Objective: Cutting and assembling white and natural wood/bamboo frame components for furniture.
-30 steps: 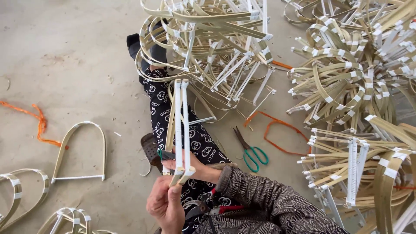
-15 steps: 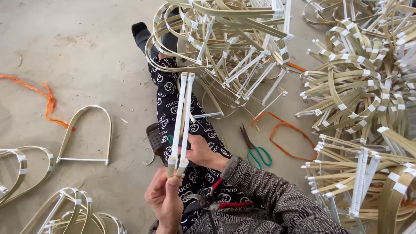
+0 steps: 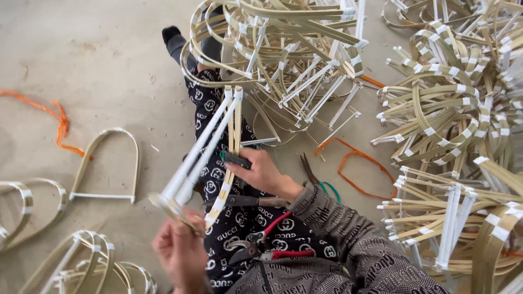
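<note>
1. Head view: since the earlier frame, the bamboo frame [image 3: 210, 147] has tilted from upright to slanting right.
2. Your left hand [image 3: 180, 253] clenches its lower end.
3. Your right hand [image 3: 261, 174] pinches a dark tool [image 3: 235, 159] against the frame above your lap.
4. Red-handled pliers [image 3: 264, 246] lie on your lap.

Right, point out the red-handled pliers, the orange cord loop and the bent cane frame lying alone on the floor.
red-handled pliers [image 3: 260, 249], head view, pivot on lap
orange cord loop [image 3: 362, 175], head view, strand
bent cane frame [image 3: 105, 163], head view, left side
</note>
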